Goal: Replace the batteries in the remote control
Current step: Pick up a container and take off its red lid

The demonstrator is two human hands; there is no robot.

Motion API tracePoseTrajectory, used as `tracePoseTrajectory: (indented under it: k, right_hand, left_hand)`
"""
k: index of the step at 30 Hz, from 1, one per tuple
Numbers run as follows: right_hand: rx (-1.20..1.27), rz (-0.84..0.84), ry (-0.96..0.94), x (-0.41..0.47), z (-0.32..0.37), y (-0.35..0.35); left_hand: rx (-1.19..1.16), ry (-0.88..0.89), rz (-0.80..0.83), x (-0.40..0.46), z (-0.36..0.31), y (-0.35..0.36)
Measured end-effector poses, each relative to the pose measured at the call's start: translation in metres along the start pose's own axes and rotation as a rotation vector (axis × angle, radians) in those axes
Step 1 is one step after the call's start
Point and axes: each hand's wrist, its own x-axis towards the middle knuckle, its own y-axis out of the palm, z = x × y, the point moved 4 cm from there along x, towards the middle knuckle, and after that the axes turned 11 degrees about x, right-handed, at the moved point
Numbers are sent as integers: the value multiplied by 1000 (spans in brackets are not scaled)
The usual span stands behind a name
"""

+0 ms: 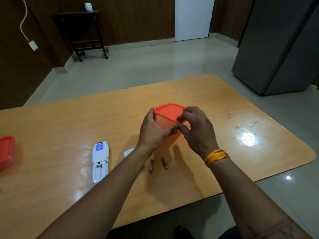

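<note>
A clear plastic box with an orange lid [168, 111] stands in the middle of the wooden table [224, 100]. My left hand [151, 133] grips its left side. My right hand [196, 130] holds its right front corner, fingers curled on the lid's edge. The white remote control [100, 161] lies face down to the left, its battery compartment open and empty. Its white cover [128, 152] lies partly hidden behind my left forearm. Two reddish-brown batteries [151, 166] [164, 162] lie loose on the table between my forearms.
A second orange-lidded box [6, 151] sits at the table's left edge. Beyond the table are a dark wheeled stand [82, 31] at the back left and a grey refrigerator [279, 45] at the right. The table's right corner is rounded.
</note>
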Motion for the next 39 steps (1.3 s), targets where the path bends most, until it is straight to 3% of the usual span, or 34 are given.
tracePoseTrajectory:
  k: [11,22,29,39]
  right_hand:
    - [68,89,-143,-9,42,10]
    - [95,-82,-132,8,41,0]
    - [84,-18,-90,2,24,11]
    - [39,-152,-80,3,10,16]
  left_hand:
    - [97,-55,-119,-21,14,-23]
    - [186,81,-74,-15,12,-33]
    - [133,75,-63,-11,16,-35]
    - [127,105,-77,-4,17,-37]
